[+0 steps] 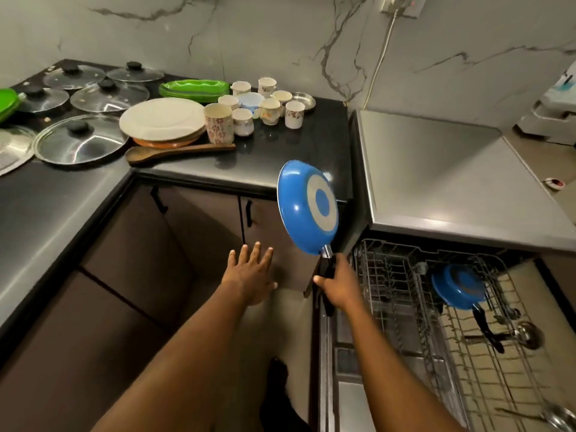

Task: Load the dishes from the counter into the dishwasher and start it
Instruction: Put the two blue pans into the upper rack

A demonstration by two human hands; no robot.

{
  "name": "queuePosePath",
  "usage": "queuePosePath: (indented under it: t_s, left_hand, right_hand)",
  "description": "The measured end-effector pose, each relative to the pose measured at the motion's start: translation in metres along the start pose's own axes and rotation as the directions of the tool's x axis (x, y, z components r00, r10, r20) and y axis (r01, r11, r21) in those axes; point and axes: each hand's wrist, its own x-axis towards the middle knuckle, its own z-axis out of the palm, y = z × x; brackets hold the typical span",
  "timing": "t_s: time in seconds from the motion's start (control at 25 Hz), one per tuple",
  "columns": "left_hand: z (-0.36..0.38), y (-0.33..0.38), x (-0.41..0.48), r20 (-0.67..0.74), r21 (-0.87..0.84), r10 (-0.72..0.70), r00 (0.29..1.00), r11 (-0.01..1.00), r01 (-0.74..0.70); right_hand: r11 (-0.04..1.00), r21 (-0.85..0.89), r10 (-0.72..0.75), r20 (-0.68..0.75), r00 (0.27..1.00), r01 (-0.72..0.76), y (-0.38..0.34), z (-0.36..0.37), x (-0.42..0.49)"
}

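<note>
One-handed: clamps right grip [332, 283] round the black handle [325, 268] of a blue pan [307, 207], underside showing, just above it. Holds left grip [249, 275] splayed, fingers straight, empty, to its left. Has the dishwasher rack [389, 291] immediately right, second blue pan [458, 285] inside, cups [268, 102] beyond on the surface [280, 151].

Veined marble wall [280, 42], brown cabinets [199, 232]

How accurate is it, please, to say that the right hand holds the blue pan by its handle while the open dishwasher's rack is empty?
The rack is wrong. In the head view the right hand holds the blue pan by its handle, but the rack already holds a smaller blue pan and a ladle.
</note>
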Motion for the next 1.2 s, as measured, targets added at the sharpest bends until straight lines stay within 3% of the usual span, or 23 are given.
queuePosePath:
  t_s: [0.16, 0.52, 0.68, 0.84, 1.2]
  left_hand:
    - [0.029, 0.032, -0.043, 0.035, 0.002, 0.017, 0.999, 1.0, -0.017]
    - [0.071, 0.141, -0.087, 0.05, 0.008, 0.028, 0.998, 1.0, -0.029]
    - [0.11, 0.226, -0.101, 0.118, 0.004, 0.009, 0.993, 1.0, -0.009]
    - [0.148, 0.324, -0.11, 0.19, -0.019, 0.075, 0.979, 0.997, -0.072]
    - [0.21, 0.423, -0.101, 0.324, -0.012, 0.142, 0.935, 0.989, -0.146]
  right_hand:
    - [0.981, -0.193, -0.007, -0.061, 0.998, -0.005, 0.034, -0.019, -0.054]
    - [0.932, -0.346, 0.099, -0.055, 0.994, -0.112, 0.137, -0.105, -0.124]
    - [0.909, -0.394, 0.112, -0.075, 0.991, -0.133, 0.208, -0.165, -0.158]
    - [0.906, -0.394, 0.13, -0.093, 0.987, -0.157, 0.276, -0.224, -0.179]
    - [0.896, -0.387, 0.19, -0.113, 0.975, -0.22, 0.348, -0.274, -0.152]
